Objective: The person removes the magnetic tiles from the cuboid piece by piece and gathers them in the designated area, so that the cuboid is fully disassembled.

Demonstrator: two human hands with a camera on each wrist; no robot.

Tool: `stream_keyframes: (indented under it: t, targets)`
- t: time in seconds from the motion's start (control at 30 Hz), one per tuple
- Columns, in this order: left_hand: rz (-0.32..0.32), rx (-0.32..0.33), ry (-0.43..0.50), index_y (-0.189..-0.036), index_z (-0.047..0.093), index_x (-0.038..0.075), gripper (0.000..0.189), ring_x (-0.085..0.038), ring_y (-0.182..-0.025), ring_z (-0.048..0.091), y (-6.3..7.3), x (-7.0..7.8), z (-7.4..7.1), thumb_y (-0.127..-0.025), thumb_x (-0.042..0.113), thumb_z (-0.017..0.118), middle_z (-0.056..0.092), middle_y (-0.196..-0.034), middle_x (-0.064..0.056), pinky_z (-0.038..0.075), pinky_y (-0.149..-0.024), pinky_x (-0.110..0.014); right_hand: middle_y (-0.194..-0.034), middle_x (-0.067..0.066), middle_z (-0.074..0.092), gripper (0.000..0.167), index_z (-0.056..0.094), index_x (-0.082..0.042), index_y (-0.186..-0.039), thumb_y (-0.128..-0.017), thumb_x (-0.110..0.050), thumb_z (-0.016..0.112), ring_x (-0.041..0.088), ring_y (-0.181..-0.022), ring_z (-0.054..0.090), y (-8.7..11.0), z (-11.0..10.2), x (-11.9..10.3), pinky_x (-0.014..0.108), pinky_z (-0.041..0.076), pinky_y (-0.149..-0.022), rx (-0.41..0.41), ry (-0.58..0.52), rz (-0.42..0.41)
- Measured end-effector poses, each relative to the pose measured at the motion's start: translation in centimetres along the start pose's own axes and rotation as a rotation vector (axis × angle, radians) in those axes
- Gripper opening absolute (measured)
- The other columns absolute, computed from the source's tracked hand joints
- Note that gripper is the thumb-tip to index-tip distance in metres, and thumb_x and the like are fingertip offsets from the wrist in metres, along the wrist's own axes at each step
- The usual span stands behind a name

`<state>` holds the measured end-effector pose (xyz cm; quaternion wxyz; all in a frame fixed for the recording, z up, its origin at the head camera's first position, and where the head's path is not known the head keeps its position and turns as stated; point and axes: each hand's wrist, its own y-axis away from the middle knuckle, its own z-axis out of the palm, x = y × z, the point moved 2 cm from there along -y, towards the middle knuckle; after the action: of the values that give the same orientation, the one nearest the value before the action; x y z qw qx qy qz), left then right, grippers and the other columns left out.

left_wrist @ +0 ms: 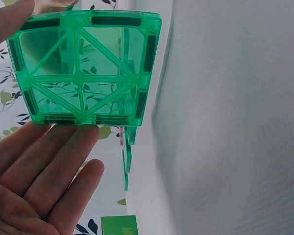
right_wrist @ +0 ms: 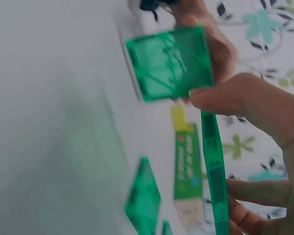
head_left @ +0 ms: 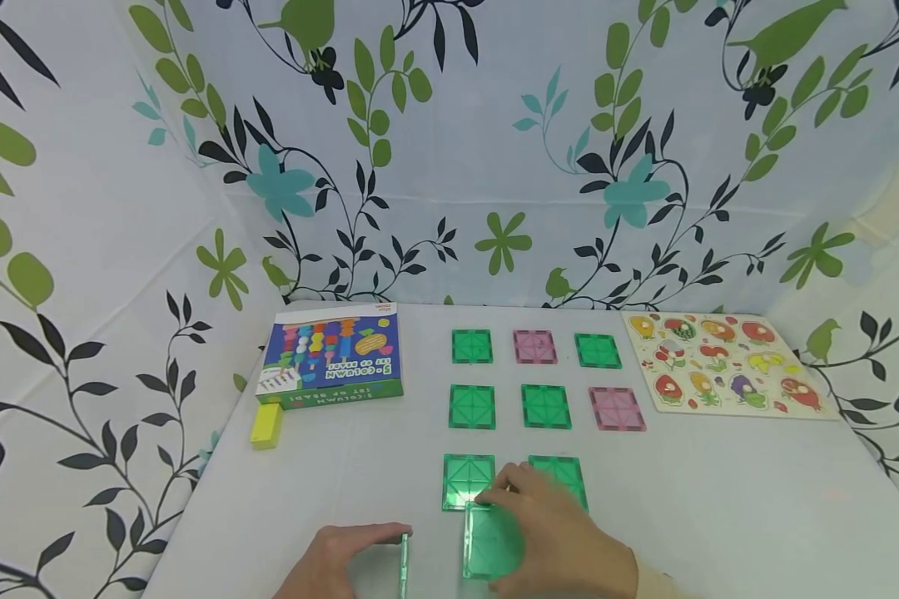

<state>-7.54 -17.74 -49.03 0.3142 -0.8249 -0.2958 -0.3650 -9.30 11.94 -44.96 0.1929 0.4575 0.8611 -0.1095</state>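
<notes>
My left hand (head_left: 330, 561) grips a green magnetic tile (left_wrist: 78, 78) by opposite edges, thumb on one side and fingertips on the other. In the head view that tile stands edge-on near the front. To its right, my right hand (head_left: 565, 541) pinches another green magnetic tile (head_left: 489, 541) between thumb and fingers, tilted to show its face. Just behind that hand lie a green tile (head_left: 468, 478) and a second green tile (head_left: 562, 476), the latter partly covered by the hand.
Further back lie two rows of tiles, green (head_left: 472, 407) and pink (head_left: 618, 408). A blue-and-green box (head_left: 333, 353) sits at the back left, with a yellow block (head_left: 266, 426) before it. A fruit-picture board (head_left: 727, 366) lies at the back right. Patterned cloth (head_left: 449, 166) hangs behind.
</notes>
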Motion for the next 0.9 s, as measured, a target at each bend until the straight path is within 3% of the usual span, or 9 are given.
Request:
stream_keyframes:
  t: [0.07, 0.2, 0.43, 0.57, 0.73, 0.9]
  targets:
    - [0.013, -0.004, -0.007, -0.134, 0.065, 0.006, 0.067, -0.011, -0.116, 0.071, -0.1, 0.1, -0.1, -0.081, 0.042, 0.086, 0.076, -0.124, -0.008, 0.061, -0.09, -0.028, -0.106, -0.021, 0.053, 0.072, 0.07, -0.033, -0.123, -0.057, -0.053, 0.093, 0.0, -0.095, 0.047, 0.5, -1.3, 1.1, 0.024, 0.049, -0.08, 0.052, 0.02, 0.019]
    - [0.003, -0.019, -0.01, -0.134, 0.064, 0.007, 0.066, -0.011, -0.117, 0.07, -0.1, 0.4, -0.1, -0.082, 0.04, 0.086, 0.075, -0.125, -0.008, 0.06, -0.091, -0.028, -0.102, -0.021, 0.055, 0.072, 0.074, -0.031, -0.117, -0.052, -0.052, 0.096, 0.0, -0.093, 0.047, 1.6, -4.1, 4.2, 0.025, 0.048, -0.078, 0.14, 0.072, 0.044]
    - [-0.027, -0.028, -0.03, -0.134, 0.065, 0.007, 0.066, -0.011, -0.117, 0.07, 0.1, 0.3, -0.1, -0.082, 0.041, 0.086, 0.075, -0.125, -0.007, 0.06, -0.091, -0.028, -0.11, -0.014, 0.058, 0.073, 0.071, -0.028, -0.119, -0.054, -0.051, 0.098, 0.005, -0.096, 0.05, 3.9, -7.6, 10.9, 0.03, 0.052, -0.08, 0.056, 0.12, 0.057]
    - [-0.017, -0.022, -0.036, -0.134, 0.065, 0.008, 0.065, -0.011, -0.117, 0.07, 0.1, 0.2, -0.1, -0.082, 0.041, 0.085, 0.075, -0.125, -0.007, 0.06, -0.091, -0.028, -0.111, -0.01, 0.06, 0.073, 0.072, -0.024, -0.118, -0.053, -0.046, 0.098, 0.008, -0.096, 0.051, 4.6, -8.2, 13.9, 0.031, 0.053, -0.079, 0.003, 0.153, 0.124]
    - [0.003, -0.01, -0.037, -0.134, 0.065, 0.008, 0.066, -0.01, -0.115, 0.071, 0.1, 0.1, -0.1, -0.082, 0.042, 0.086, 0.076, -0.123, -0.007, 0.061, -0.089, -0.028, -0.108, -0.005, 0.061, 0.073, 0.073, -0.021, -0.118, -0.052, -0.041, 0.099, 0.013, -0.094, 0.052, 5.1, -7.9, 16.1, 0.036, 0.054, -0.079, -0.049, 0.148, 0.233]
    - [0.001, -0.008, -0.039, -0.134, 0.065, 0.009, 0.066, -0.01, -0.116, 0.071, 0.1, 0.0, 0.0, -0.081, 0.042, 0.086, 0.076, -0.124, -0.007, 0.061, -0.09, -0.028, -0.11, -0.004, 0.062, 0.074, 0.072, -0.02, -0.119, -0.053, -0.04, 0.099, 0.015, -0.096, 0.053, 5.4, -6.6, 17.0, 0.038, 0.054, -0.081, -0.089, 0.112, 0.244]
